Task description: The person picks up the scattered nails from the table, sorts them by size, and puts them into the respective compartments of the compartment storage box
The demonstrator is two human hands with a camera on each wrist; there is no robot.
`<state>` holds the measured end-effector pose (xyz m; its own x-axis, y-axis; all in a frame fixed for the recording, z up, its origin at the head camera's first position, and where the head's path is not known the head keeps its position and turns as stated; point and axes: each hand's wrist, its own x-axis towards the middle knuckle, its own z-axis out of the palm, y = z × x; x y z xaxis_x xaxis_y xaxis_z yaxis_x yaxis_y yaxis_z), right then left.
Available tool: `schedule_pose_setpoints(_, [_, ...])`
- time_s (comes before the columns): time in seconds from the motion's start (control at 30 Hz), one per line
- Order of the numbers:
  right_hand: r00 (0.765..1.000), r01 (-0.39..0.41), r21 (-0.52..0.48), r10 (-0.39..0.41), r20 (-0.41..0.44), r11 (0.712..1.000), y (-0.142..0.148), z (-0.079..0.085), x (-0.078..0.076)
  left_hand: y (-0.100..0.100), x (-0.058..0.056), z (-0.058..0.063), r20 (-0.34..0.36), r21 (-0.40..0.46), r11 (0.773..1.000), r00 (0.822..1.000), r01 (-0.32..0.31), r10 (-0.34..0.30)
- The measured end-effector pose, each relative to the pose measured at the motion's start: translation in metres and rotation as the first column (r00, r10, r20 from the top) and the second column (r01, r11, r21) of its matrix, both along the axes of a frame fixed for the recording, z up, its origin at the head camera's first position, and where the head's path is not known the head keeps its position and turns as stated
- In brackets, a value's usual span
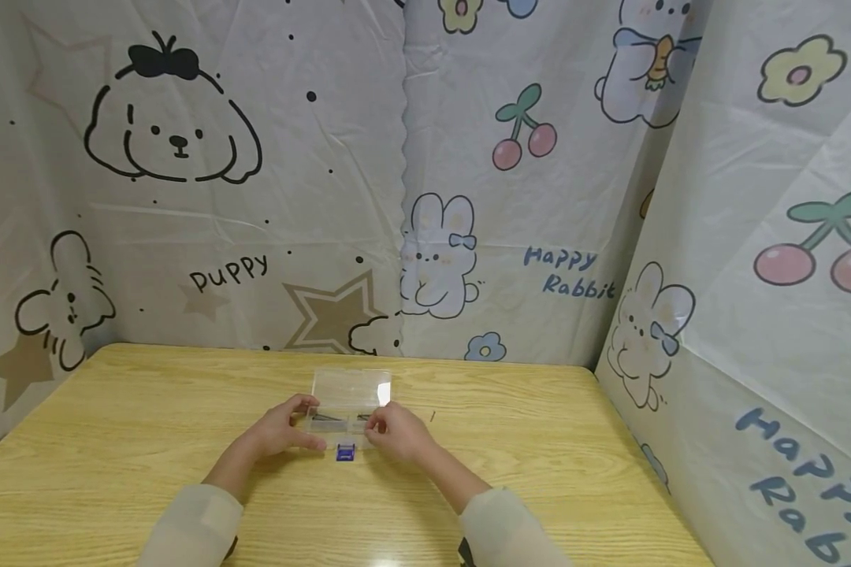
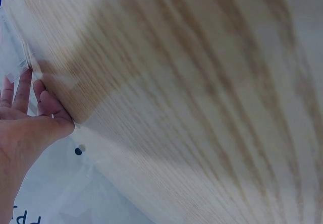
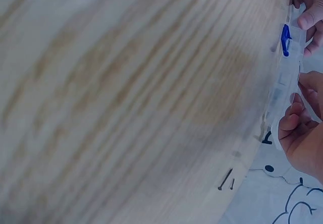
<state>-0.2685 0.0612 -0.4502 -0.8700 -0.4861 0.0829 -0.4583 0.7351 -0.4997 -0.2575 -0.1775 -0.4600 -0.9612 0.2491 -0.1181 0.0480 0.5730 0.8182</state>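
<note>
A clear plastic box [image 1: 328,426] with compartments sits on the table, its clear lid [image 1: 351,387] raised at the back. A blue latch [image 1: 345,453] stands out at its front. Thin dark pieces [image 1: 329,418] lie in the left compartment, others in the right one. My left hand [image 1: 284,425] holds the box's left end, thumb at the front and fingers at the back. My right hand [image 1: 399,431] has thumb and forefinger close together at the right compartment, fingers bent; I cannot tell whether they pinch anything.
Right of the box, a thin dark nail-like piece [image 3: 225,179] lies on the wooden table [image 1: 539,457], with a shorter dark one [image 3: 232,184] beside it. A patterned cloth [image 1: 326,197] hangs behind the table and along its right side.
</note>
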Motion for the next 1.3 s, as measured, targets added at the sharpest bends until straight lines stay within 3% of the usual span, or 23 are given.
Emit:
schedule_pose_setpoints(0.63, [0.998, 0.029, -0.012, -0.029, 0.047, 0.999, 0.003, -0.001, 0.0, 0.001, 0.001, 0.001, 0.015, -0.009, 1.0, 1.0, 0.0, 0.0])
schedule_pose_setpoints(0.83, [0.999, 0.026, -0.046, -0.024, 0.029, 0.999, 0.013, 0.003, -0.001, 0.001, 0.001, 0.002, 0.017, 0.006, 1.0, 1.0, 0.002, -0.002])
schedule_pose_setpoints(1.3, [0.999, 0.044, -0.019, -0.045, -0.017, 0.999, 0.052, 0.006, 0.003, 0.001, 0.0, 0.002, 0.013, -0.009, 1.0, 1.0, 0.002, -0.002])
